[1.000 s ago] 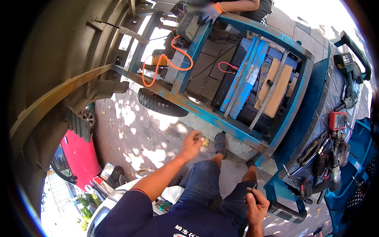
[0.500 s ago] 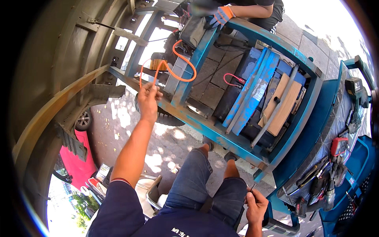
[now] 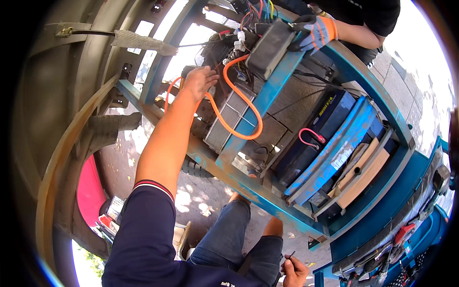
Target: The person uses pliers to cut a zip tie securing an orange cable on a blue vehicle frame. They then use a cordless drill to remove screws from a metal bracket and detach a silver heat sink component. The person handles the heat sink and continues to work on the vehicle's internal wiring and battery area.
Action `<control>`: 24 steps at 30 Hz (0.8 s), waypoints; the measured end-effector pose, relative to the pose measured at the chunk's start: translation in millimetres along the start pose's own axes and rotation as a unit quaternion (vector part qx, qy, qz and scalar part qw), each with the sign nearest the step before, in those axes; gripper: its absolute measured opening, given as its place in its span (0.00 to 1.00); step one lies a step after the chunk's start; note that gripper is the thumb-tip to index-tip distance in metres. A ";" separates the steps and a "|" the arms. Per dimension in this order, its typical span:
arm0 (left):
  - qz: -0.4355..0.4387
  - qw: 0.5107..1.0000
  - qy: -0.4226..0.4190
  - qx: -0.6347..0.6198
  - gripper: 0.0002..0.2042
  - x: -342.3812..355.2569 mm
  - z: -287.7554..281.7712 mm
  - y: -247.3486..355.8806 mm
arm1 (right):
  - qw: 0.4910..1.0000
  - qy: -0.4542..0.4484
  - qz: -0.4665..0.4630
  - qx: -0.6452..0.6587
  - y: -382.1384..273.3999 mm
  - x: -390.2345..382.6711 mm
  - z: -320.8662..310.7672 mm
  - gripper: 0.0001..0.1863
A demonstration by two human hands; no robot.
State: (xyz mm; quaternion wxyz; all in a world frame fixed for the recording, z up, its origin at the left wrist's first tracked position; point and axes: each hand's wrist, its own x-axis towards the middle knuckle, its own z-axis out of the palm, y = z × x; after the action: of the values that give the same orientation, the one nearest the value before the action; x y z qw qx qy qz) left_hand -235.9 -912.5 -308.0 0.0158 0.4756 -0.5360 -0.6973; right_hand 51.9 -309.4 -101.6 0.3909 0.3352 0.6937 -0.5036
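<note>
My left hand (image 3: 198, 83) reaches over the blue metal frame (image 3: 229, 174), its fingers stretched out beside a dark part. An orange cable (image 3: 260, 125) makes a loop to the right of this hand and passes behind my wrist. Whether my palm touches it is hidden. Just right of the cable lies a finned metal unit (image 3: 224, 125). Low in the view, my right hand (image 3: 295, 273) is closed around a thin dark rod (image 3: 291, 257), held near my knee.
A co-worker's gloved hand (image 3: 315, 34) rests on a black box (image 3: 271, 48) at the frame. Bundled wires (image 3: 246, 21) sit behind. Dark batteries (image 3: 315, 129) and a blue bar (image 3: 337, 150) fill the right bay. Tools (image 3: 406, 233) lie far right. A raised panel (image 3: 71, 110) stands left.
My left hand has let go of the orange cable's loop and moved farther in and right. The view has shifted closer to the frame. My right hand still holds the rod.
</note>
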 end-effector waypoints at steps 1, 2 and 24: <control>-0.018 1.000 -0.022 -0.002 0.25 10.3 1.8 -0.1 | 1.000 -0.011 0.016 -0.009 -16.6 1.2 12.7 0.19; -0.027 0.999 -0.030 -0.001 0.25 19.5 4.6 -1.3 | 0.999 -0.021 0.031 -0.019 -35.5 0.2 24.0 0.18; 0.407 0.888 -0.029 0.213 0.36 11.7 47.8 3.5 | 0.996 -0.047 0.024 -0.076 -99.5 18.7 71.6 0.15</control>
State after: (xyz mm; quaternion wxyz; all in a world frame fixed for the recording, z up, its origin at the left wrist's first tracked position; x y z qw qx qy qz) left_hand -276.5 -885.2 -314.2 0.1814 0.1872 -0.8182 -0.5124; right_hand -27.7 -403.5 -88.0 0.4593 0.2971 0.7028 -0.4548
